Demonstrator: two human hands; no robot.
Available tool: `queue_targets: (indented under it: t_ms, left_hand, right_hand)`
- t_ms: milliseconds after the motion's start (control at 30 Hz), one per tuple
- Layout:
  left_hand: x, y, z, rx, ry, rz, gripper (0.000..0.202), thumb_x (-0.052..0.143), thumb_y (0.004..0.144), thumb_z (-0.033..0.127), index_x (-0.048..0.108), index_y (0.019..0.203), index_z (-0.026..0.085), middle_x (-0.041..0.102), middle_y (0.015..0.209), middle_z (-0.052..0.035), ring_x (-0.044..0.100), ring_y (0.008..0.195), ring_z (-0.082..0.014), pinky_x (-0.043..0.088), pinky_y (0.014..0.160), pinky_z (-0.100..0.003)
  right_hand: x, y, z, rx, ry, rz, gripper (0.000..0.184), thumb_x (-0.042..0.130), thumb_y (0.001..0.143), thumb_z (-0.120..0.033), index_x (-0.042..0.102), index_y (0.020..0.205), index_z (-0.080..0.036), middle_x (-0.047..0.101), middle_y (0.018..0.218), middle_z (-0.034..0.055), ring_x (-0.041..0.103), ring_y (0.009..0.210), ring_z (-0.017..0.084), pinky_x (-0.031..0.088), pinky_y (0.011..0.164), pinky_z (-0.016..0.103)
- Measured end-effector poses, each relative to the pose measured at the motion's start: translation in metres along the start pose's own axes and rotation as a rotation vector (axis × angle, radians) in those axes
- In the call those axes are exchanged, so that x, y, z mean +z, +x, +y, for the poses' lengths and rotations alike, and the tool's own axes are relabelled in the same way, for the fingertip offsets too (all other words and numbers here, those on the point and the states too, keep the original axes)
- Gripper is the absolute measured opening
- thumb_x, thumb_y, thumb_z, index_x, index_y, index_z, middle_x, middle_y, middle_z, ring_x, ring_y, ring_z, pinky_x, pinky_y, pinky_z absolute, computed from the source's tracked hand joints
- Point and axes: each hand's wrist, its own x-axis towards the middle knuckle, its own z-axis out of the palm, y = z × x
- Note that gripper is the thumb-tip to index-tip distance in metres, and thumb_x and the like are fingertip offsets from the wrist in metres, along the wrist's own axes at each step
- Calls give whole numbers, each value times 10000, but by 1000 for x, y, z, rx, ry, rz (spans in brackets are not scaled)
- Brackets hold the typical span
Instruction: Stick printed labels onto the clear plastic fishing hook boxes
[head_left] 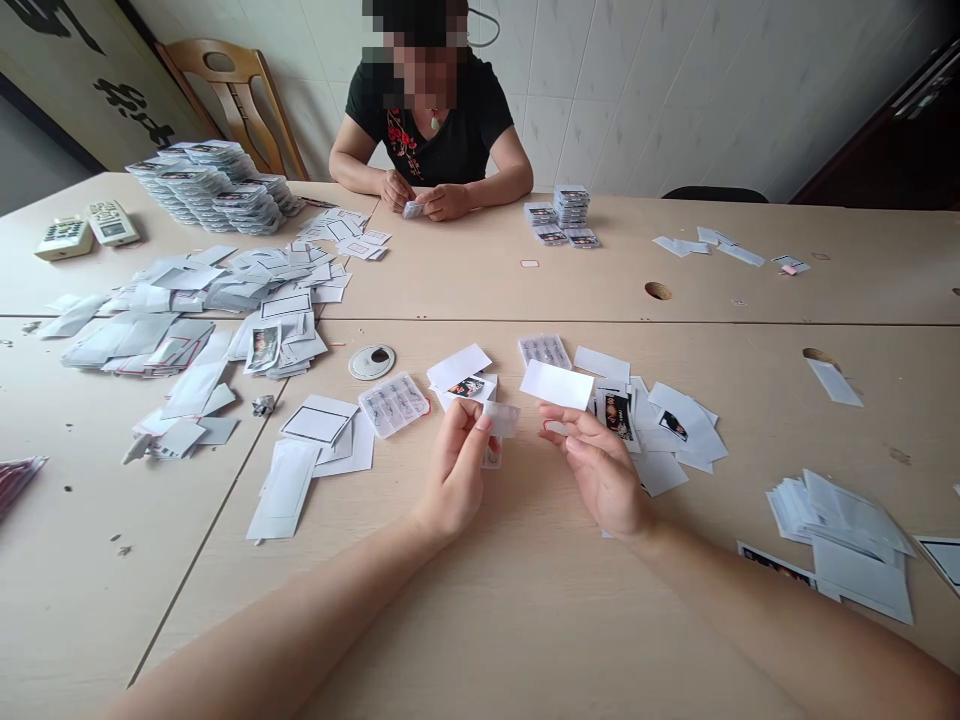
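My left hand point(456, 468) pinches a small clear plastic packet point(501, 420) between thumb and fingers above the table. My right hand point(600, 468) hovers just to its right, fingers partly curled, with a small red-edged slip point(556, 428) at the fingertips. A blank white card point(556, 384) lies just beyond the hands. Around it lie a clear blister pack point(394, 403), another pack point(544, 350) and loose white cards with printed pictures point(675, 425).
A person in a black top point(433, 120) sits across the table handling a small packet. Stacks of packs point(214, 185) stand far left, smaller stacks point(566, 212) centre back. Scattered cards point(195, 310) cover the left; a card pile point(847, 540) lies right. Two calculators point(82, 230) sit far left.
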Motion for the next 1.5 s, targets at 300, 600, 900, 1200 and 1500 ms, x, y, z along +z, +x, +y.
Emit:
queue_targets:
  t_ms: [300,600,900,1200,1500]
  left_hand:
    - [-2,0,-2,-2,24,-41,232,445,927,364,413,781,188,432,698,24,377,634,-107,328,587,-240]
    - [-3,-1,-3,0,39,-69,222,419,942,349,405,792,186,422,719,24,395,643,-105,336,605,-252]
    - [-3,-1,-2,-4,47,-72,218,424,940,352,400,798,188,418,723,23,403,639,-105,339,601,-249]
    - [-4,-1,-1,-6,50,-93,222,413,946,358,393,800,191,411,732,23,404,638,-101,334,596,-246]
    - [-5,-1,-3,5,57,-102,220,400,952,353,396,802,191,421,752,15,421,652,-108,347,607,-265]
  right_hand:
    - [-1,0,4,-99,-52,-35,784,397,693,-59,329,1416,-353,40,1548,-117,138,1421,209,283,1118,442]
    - [1,-7,-3,-341,-595,44,624,438,853,-176,292,1438,-333,49,1555,-70,11,1433,234,109,1163,500]
    - [4,-7,0,-270,-611,177,520,467,882,-198,384,1379,-327,28,1558,-45,16,1433,236,129,1151,522]
    - [9,-4,1,-329,-213,173,344,468,877,-128,436,1173,-301,240,1502,29,163,1414,203,186,1140,520]
    - [3,-9,-4,-326,-434,28,227,410,919,-147,607,983,-240,513,1322,57,458,1242,225,343,1053,462]
